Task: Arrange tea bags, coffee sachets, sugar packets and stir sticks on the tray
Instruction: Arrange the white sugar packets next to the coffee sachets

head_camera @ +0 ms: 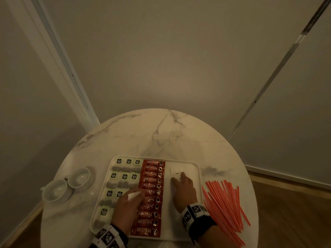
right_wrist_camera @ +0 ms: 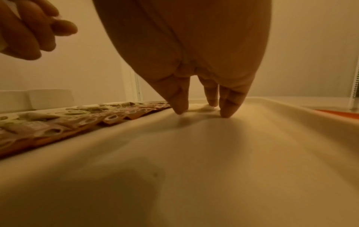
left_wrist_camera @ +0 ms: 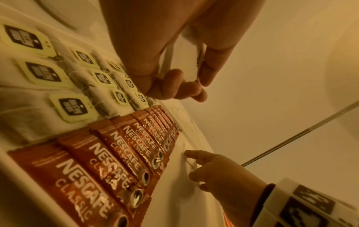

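R hand [head_camera: 182,191] flat, fingertips squaring a sugar packet [head_camera: 176,171] on tray [head_camera: 198,169]; L hand [head_camera: 128,210] pinches spare packets [head_camera: 134,195], prob to feed next.

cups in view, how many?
2. Both stand on the table, left of the tray: the near cup and the far cup, side by side. No sign of any hidden.

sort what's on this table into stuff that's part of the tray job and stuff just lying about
Part of the job:
- white rectangular plastic tray
- tagged tea bags
- red Nescafe coffee sachets
- white paper sugar packet under the right hand
- white packets held in the left hand
- red plastic stir sticks, off the tray

Lying about:
- two white ceramic cups
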`<action>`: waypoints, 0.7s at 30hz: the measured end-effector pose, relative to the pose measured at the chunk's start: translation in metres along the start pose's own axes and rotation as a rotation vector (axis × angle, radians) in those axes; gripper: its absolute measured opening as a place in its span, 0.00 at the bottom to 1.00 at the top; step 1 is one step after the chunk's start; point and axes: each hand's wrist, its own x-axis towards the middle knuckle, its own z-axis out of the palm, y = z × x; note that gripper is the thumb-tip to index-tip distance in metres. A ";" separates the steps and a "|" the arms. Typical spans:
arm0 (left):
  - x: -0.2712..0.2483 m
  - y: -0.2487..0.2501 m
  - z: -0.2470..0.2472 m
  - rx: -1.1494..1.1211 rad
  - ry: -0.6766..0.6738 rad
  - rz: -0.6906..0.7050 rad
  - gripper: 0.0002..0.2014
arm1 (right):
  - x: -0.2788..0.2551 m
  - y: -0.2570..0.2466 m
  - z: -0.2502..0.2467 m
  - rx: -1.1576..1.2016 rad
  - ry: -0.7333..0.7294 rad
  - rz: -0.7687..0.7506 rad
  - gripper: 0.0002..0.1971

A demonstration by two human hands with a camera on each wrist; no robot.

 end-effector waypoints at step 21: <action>-0.022 0.009 -0.012 0.017 0.015 0.027 0.05 | 0.029 -0.013 0.002 -0.105 0.012 -0.117 0.28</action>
